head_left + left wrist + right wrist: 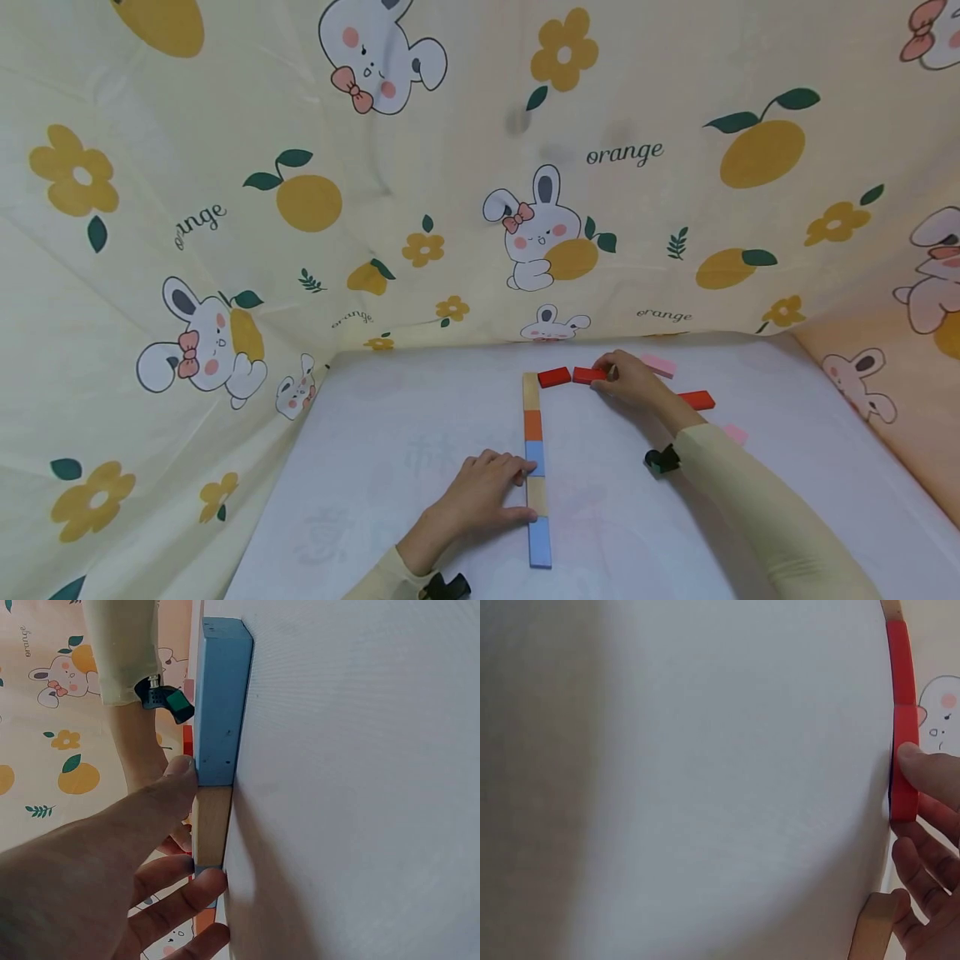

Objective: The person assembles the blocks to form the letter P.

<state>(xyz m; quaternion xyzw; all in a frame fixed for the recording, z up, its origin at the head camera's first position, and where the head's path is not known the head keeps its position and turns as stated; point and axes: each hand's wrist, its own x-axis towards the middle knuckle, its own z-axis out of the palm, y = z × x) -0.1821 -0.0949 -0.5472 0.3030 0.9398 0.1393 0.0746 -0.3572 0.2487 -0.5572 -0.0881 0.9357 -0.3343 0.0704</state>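
A straight column of wooden blocks lies on the white table, with a blue block (540, 543) nearest, then a tan block (537, 497), a second blue block (535, 457), an orange block (532, 425) and another tan block (531, 392). My left hand (486, 493) rests along the column's left side, thumb and fingertips touching it. At the far end, a red block (555, 377) extends rightward from the column. Beside it, my right hand (632, 382) pinches a second red block (905, 769) between thumb and fingers; in the right wrist view the two red blocks appear end to end.
Right of the right hand lie a pink block (658, 366), another red block (697, 400) and a pink piece (736, 433) partly behind the sleeve. A wood-coloured block (873, 928) stands near the right fingers. Printed cloth (450, 167) hangs behind the table.
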